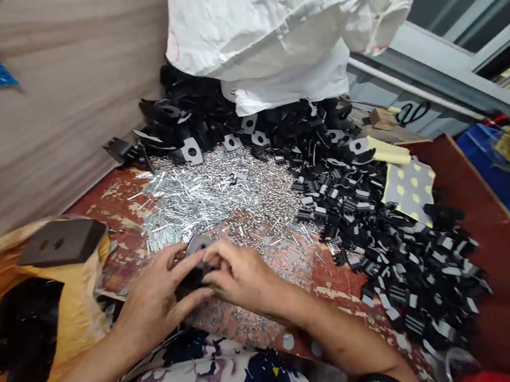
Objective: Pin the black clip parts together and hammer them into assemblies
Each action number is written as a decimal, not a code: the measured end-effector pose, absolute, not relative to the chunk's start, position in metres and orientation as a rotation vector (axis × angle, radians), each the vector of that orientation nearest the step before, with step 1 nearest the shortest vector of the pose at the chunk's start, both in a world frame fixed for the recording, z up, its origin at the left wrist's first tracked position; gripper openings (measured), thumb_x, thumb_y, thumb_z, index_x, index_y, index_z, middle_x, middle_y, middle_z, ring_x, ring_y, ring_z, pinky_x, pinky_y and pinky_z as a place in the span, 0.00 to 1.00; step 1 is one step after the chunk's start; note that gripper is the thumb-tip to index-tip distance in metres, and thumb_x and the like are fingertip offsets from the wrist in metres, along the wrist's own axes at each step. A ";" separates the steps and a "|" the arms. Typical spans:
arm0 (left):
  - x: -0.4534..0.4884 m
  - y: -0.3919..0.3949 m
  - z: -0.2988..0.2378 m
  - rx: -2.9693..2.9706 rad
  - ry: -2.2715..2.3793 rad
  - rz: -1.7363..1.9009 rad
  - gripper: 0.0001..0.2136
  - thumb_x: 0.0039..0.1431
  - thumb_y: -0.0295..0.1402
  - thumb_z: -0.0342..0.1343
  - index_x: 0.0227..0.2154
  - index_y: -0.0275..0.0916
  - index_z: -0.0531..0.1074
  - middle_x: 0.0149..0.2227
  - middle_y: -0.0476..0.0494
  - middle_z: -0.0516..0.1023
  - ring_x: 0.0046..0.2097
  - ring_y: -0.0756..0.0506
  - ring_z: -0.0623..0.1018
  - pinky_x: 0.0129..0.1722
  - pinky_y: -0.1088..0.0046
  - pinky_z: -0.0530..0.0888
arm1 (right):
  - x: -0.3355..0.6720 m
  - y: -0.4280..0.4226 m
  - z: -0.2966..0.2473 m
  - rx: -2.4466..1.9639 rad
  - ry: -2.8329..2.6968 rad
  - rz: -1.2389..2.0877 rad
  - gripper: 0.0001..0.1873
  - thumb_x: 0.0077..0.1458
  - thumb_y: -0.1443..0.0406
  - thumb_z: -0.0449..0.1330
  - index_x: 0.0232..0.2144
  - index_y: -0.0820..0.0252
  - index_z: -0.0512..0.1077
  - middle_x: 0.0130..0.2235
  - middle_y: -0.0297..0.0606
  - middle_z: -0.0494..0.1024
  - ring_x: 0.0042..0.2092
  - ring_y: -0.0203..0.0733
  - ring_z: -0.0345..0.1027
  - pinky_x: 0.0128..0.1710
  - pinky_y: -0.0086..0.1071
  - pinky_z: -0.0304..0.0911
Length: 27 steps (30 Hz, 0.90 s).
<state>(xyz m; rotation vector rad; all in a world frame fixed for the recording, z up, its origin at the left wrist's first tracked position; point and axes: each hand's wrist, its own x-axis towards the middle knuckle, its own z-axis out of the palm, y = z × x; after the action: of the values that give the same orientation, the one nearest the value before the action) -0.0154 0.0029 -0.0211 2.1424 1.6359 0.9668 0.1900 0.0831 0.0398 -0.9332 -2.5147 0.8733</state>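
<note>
My left hand (160,292) is closed around a black plastic part (198,245), just above the front of the red worktop. My right hand (238,276) meets it from the right, its fingertips pinched against the part; whatever small piece they may hold is hidden. Right behind the hands lies a heap of thin silver metal pins (190,193). Tiny metal pieces (274,194) are spread beside the pins, to their right. Small black clips (400,261) are piled on the right side. Larger black parts (183,120) with pale holed ends are heaped at the back.
A white sack (273,24) hangs over the back heap. A wooden board (70,69) walls the left side. At the lower left, a yellow bag (78,311) contains black parts, with a brown block (63,242) on it. A dotted sheet (409,187) and scissors (413,113) lie farther right.
</note>
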 end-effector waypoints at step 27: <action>0.013 -0.013 0.006 0.532 1.215 1.082 0.16 0.42 0.42 0.77 0.31 0.38 0.83 0.48 0.42 0.73 0.37 0.48 0.71 0.28 0.76 0.75 | 0.362 0.175 -0.028 -1.301 -2.617 -0.279 0.20 0.71 0.68 0.47 0.54 0.69 0.75 0.48 0.53 0.80 0.48 0.51 0.67 0.51 0.42 0.60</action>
<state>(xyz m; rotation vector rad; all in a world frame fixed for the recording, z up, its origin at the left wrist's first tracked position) 0.0130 -0.0129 0.0060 0.5323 1.2154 1.0819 0.3617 0.1747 -0.0276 -1.3015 -2.6168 -0.2791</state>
